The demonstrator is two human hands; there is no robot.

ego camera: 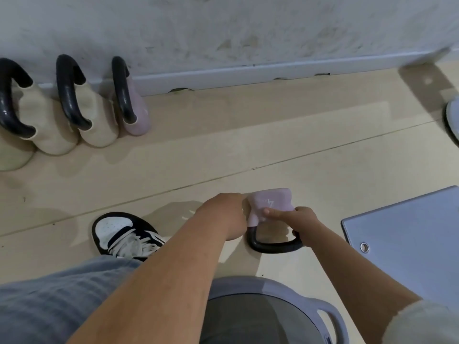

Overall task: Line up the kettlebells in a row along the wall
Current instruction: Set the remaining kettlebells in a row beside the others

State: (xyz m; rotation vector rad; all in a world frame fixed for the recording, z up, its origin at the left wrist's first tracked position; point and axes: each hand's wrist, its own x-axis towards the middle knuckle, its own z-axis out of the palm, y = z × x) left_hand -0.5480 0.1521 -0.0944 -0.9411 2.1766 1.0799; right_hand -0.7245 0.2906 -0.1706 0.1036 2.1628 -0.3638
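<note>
A small pink kettlebell (272, 202) with a black handle (270, 247) lies on the pale floor in the lower middle. My right hand (301, 220) grips the handle's right end, thumb pressed on the pink body. My left hand (223, 216) is against the body's left side; its fingers are hidden. By the wall at the left stand a cream kettlebell (47, 125), a second cream one (99, 120) and a pink one (137, 112), all with black handles, side by side. Another cream kettlebell (11, 155) is cut off by the left edge.
My shoe (124, 234) is planted left of the hands, and my trouser leg fills the lower left. A grey balance dome (273, 306) with a handle sits below the hands. A blue-grey mat (409, 242) lies at right. The white skirting (248, 73) runs along the wall.
</note>
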